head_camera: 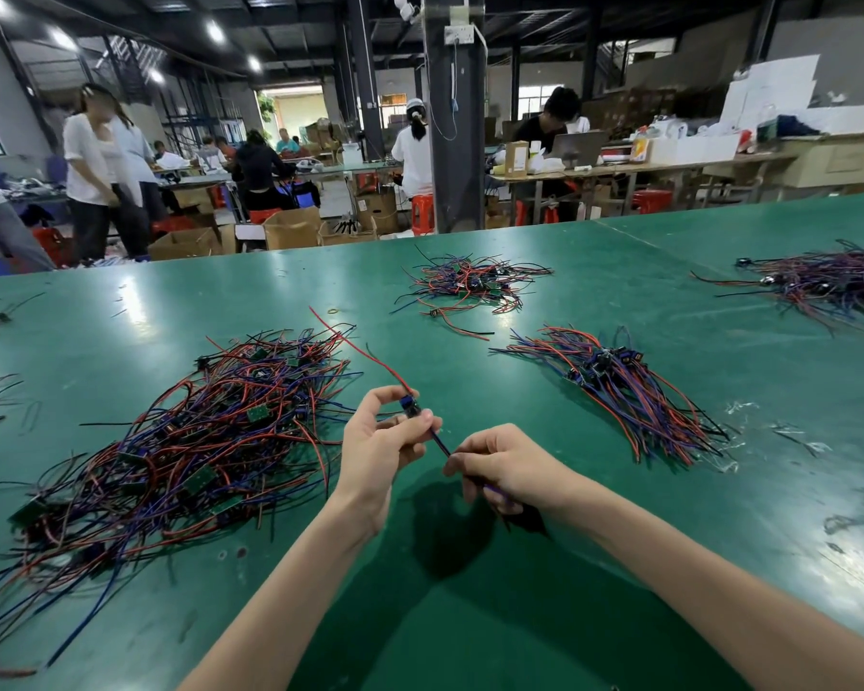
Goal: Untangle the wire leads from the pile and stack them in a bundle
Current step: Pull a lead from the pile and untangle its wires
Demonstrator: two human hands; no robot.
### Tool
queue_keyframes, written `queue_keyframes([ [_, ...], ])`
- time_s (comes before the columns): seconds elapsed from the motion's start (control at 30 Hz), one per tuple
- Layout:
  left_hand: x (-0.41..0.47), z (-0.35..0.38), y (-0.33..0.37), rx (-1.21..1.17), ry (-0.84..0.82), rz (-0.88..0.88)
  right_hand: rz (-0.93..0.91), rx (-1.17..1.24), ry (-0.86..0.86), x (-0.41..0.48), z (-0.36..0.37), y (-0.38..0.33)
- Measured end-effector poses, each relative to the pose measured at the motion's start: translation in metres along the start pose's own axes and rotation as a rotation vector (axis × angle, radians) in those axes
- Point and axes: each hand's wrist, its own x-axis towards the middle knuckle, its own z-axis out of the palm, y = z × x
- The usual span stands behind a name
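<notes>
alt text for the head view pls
A left hand pinches the blue connector of one wire lead while the right hand grips its wires, above a green table. A tangled pile lies to the left, a neater bundle to the right.

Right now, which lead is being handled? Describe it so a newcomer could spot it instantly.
On the green table, look between the big tangled pile at left and the tidier bundle at right. There the left hand pinches one lead by its small blue plug and the right hand grips its wire. Unlike the rest, it is lifted off the table.
</notes>
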Motion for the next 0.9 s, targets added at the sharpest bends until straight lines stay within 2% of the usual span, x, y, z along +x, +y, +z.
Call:
queue_keyframes([
  [0.23,0.003,-0.009,0.009,-0.049,0.085,0.05,-0.02,-0.004,-0.089,-0.001,0.001,-0.003],
  [0.47,0.003,-0.007,0.008,-0.041,0.053,0.05,0.036,-0.026,-0.028,-0.001,-0.004,0.001],
  [0.67,0.009,-0.017,0.015,-0.06,0.132,0.068,-0.02,-0.029,-0.084,-0.004,0.001,-0.002],
  [0.9,0.01,-0.015,0.012,-0.012,0.146,0.119,0.022,-0.092,-0.062,-0.005,-0.003,-0.003],
])
